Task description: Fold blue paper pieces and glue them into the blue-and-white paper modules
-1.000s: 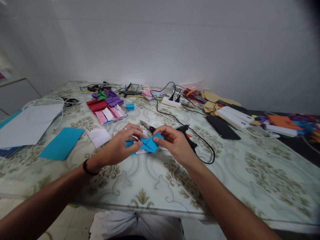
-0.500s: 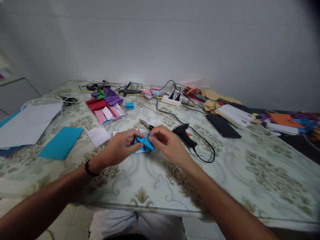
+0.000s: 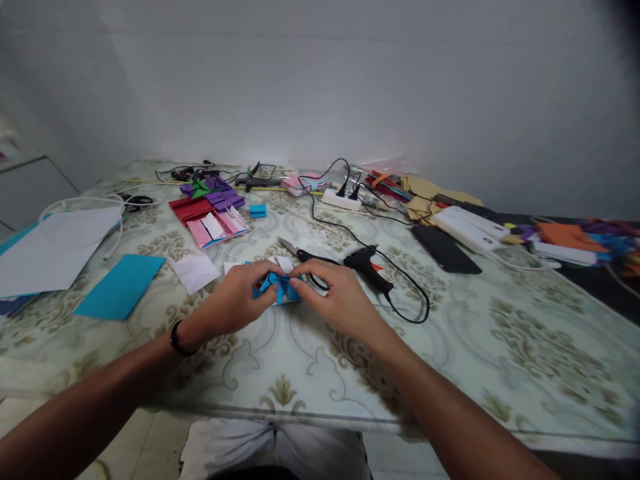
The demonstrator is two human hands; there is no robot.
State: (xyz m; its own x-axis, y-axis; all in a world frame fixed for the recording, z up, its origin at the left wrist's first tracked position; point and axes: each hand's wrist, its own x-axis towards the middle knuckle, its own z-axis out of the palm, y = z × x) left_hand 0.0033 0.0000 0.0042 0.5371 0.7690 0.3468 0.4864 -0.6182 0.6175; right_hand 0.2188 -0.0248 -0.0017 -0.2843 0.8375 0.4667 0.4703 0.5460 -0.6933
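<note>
Between my hands, a little above the table's front half, is a folded piece of blue paper [image 3: 278,288] with several creased flaps. My left hand [image 3: 245,293] pinches its left side between thumb and fingers. On the other side, my right hand [image 3: 327,287] grips the paper's right edge with thumb and fingertips. My fingers cover part of the folds. Small white paper pieces [image 3: 284,263] lie just behind it. Scissors [image 3: 313,260] with black handles rest beyond my right hand, partly covered by it. A black glue gun [image 3: 369,268] lies to the right.
A blue sheet [image 3: 120,287], a white paper square [image 3: 197,273] and a large white sheet [image 3: 60,250] lie to the left. Folded pink paper [image 3: 217,227] sits farther back. A power strip [image 3: 341,199] with trailing cords and a black phone [image 3: 445,249] are at right.
My right hand has shifted slightly left and its fingers now lie flatter over the blue paper. More of the scissors' handles shows. The blue paper's flaps have turned a little.
</note>
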